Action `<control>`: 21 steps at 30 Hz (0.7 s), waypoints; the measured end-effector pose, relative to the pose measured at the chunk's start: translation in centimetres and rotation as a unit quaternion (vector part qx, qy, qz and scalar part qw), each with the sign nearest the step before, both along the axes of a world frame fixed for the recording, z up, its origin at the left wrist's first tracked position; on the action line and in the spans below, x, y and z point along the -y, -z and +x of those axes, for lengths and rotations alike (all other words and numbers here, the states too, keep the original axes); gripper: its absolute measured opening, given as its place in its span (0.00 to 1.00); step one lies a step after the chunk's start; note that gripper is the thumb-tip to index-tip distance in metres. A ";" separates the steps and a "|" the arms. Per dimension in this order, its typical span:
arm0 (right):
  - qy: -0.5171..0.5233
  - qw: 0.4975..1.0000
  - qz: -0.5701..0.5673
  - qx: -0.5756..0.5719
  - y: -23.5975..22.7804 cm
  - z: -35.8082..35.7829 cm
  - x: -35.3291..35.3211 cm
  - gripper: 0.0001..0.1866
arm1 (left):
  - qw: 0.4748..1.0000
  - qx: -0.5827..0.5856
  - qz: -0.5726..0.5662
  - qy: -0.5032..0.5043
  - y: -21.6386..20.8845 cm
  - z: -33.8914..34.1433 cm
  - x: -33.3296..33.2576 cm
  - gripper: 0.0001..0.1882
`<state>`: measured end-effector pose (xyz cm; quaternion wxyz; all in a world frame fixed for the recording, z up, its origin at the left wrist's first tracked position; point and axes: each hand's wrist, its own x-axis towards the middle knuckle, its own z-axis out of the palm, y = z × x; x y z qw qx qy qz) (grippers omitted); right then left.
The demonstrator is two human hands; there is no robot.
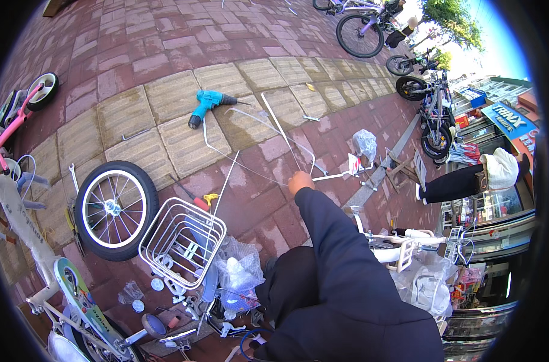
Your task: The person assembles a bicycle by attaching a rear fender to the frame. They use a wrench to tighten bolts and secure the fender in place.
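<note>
My right hand (300,181) reaches forward over the red paving, fingers closed round a thin metal rod (244,164). The rod runs left from the fist in a long bend towards the drill. Close by lie a curved white strip (277,123) and a straight white bar (331,177), which ends right beside the fist; whether the fist touches either one, I cannot tell. A teal cordless drill (208,107) lies farther off on the yellow paving, its bit pointing right. My left hand does not show.
Left of me lie a spoked wheel (111,207), a white wire basket (201,213), a yellow-and-red tool (209,200) and a wrench (73,175). A pink bike frame (12,130) stands far left. Plastic-wrapped parts (238,274) lie near my knee. A person (461,181) bends beside a wooden stool (404,169) at right.
</note>
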<state>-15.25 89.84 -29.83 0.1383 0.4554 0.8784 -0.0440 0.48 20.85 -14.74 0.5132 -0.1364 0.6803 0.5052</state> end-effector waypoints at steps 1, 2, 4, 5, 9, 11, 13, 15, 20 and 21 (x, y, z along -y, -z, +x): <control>0.019 1.000 0.002 -0.016 1.1 0.3 -2.1 0.15 | 1.000 0.001 -0.024 -0.007 2.0 -0.1 -0.6 0.12; 0.044 0.998 0.005 -0.038 2.0 0.1 -4.2 0.15 | 0.999 0.000 -0.047 -0.017 4.3 -0.1 -1.1 0.13; 0.035 0.998 0.001 -0.049 3.4 -0.7 -8.3 0.13 | 0.994 0.012 -0.111 -0.010 7.7 1.7 -0.8 0.14; 0.026 0.998 0.008 -0.064 3.9 -1.5 -10.3 0.13 | 0.990 -0.011 -0.141 0.006 9.2 2.8 -0.3 0.14; -0.001 0.995 0.012 -0.099 5.5 -4.7 -17.7 0.12 | 0.896 -0.226 -0.252 0.289 11.0 5.8 3.5 0.10; 0.011 0.990 0.004 -0.140 6.6 -6.4 -20.5 0.12 | 0.813 -0.338 -0.301 0.367 9.8 6.3 4.4 0.11; 0.011 0.989 -0.022 -0.145 7.8 -7.7 -22.5 0.14 | 0.831 -0.229 -0.426 0.275 7.2 6.5 4.4 0.09; 0.002 0.992 -0.052 -0.115 9.0 -9.0 -24.5 0.18 | 0.786 -0.240 -0.520 0.231 4.0 6.5 4.0 0.10; -0.022 0.987 -0.029 -0.157 12.0 -11.9 -27.9 0.28 | 0.734 -0.139 -0.650 0.143 -5.9 9.0 4.7 0.21; -0.031 0.985 -0.017 -0.171 12.3 -12.2 -28.8 0.29 | 0.725 -0.124 -0.665 0.130 -6.9 9.6 4.7 0.23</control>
